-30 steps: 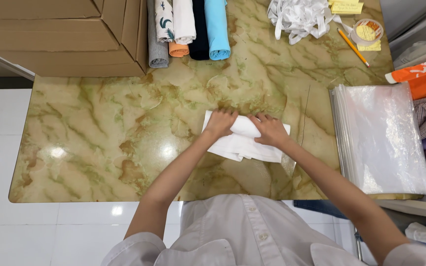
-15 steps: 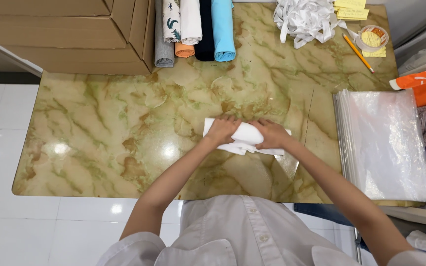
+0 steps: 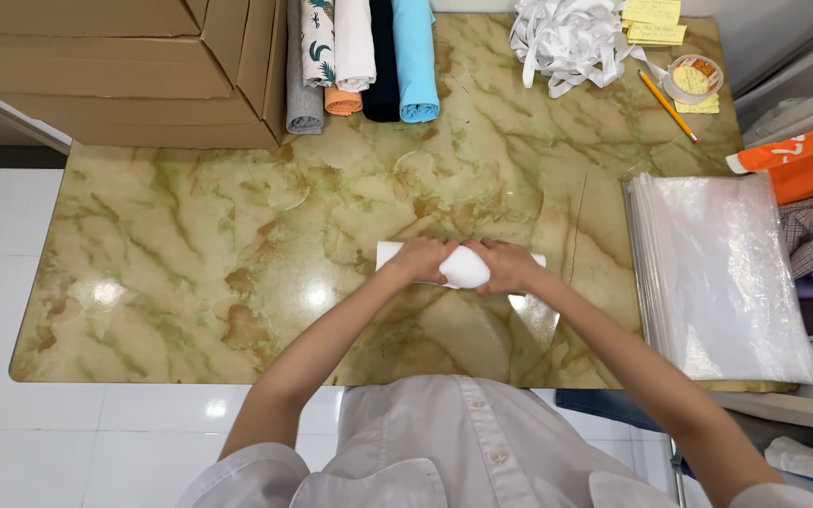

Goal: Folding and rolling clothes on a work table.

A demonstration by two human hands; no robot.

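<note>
Since the earlier frame, the white cloth is seen gathered from a flat, partly folded sheet into a tight roll, and both hands are drawn closer together over it. It lies on the marble-patterned table, near the middle and towards the near edge, with a flat white strip of it showing beyond each hand. The left hand is closed over the roll's left end and the right hand over its right end; the fingers of both are curled snugly around the fabric, in contact with it. The step in hand is judged to be rolling, well advanced but not finished. Even pressure from both hands is called for next, so that the roll stays tight and straight. A stack of clear plastic bags is noted well apart at the right, and finished fabric rolls at the far edge.
</note>
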